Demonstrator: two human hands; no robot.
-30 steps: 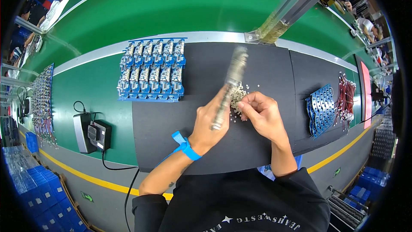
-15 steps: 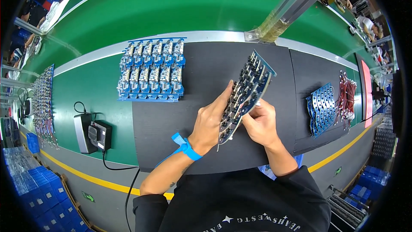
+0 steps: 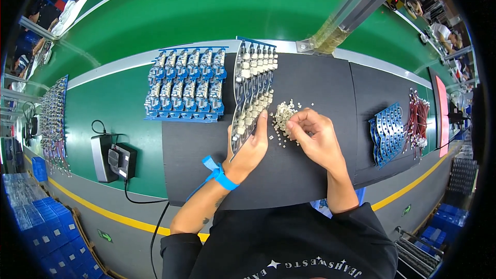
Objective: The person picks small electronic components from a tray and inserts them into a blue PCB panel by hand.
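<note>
My left hand (image 3: 249, 151) grips a circuit board panel (image 3: 238, 85) by its near end, thumb over the face. The panel stands tilted on edge above the black work surface, and rows of white parts like connectors cover the side facing right. Close by on the right lies a loose pile of small cream-white connectors (image 3: 281, 120). At the pile's right edge, my right hand (image 3: 319, 137) has its thumb and fingertips pinched together. Whatever is between those fingertips is too small to make out. A blue strap (image 3: 226, 180) circles my left wrist.
Left of the held panel lies a blue panel with populated boards (image 3: 186, 85). On the right are another blue panel (image 3: 387, 133) and a bundle of red wires (image 3: 417, 116). A black power device (image 3: 122, 161) sits at left; a metal post (image 3: 356, 13) rises at the back.
The panel has swung left and turned, so its side with white parts now faces right. My right hand has come away from the panel to the connector pile, which was hidden before.
</note>
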